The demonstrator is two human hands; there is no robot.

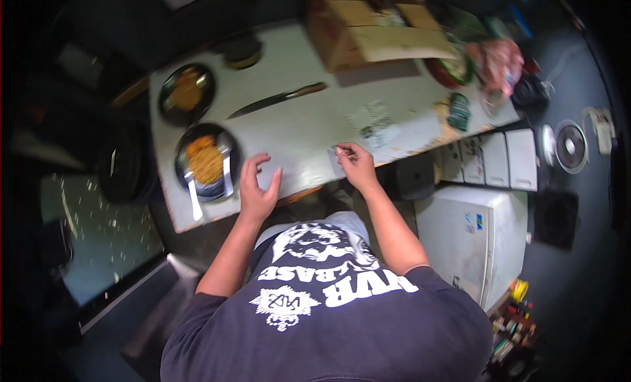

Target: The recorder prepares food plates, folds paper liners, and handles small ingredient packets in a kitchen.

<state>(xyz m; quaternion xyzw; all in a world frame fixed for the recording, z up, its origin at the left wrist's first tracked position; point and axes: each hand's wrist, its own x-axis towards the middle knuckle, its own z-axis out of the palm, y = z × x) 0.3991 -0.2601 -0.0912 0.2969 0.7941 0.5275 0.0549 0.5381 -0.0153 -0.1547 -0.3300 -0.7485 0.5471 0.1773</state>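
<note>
Over the near edge of a white table (pixel 296 130), my left hand (pixel 260 185) is raised with thumb and fingers apart, holding nothing. It is just right of a dark plate of noodles (pixel 206 161) with cutlery on its rim. My right hand (pixel 355 162) has thumb and fingertips close together; whether something thin is between them cannot be told. A kitchen knife (pixel 278 100) with a brown handle lies beyond both hands. Behind the noodles stands a second dark plate with food (pixel 187 93). A printed sheet or marking (pixel 375 125) is on the table beyond my right hand.
An open cardboard box (pixel 365 37) stands at the table's far side. Right of it are a red and green bowl (pixel 451 71), a pink plastic bag (pixel 498 66) and a green packet (pixel 458 111). A dark round container (pixel 242 51) is at the back. A white refrigerator (pixel 458 234) stands at right.
</note>
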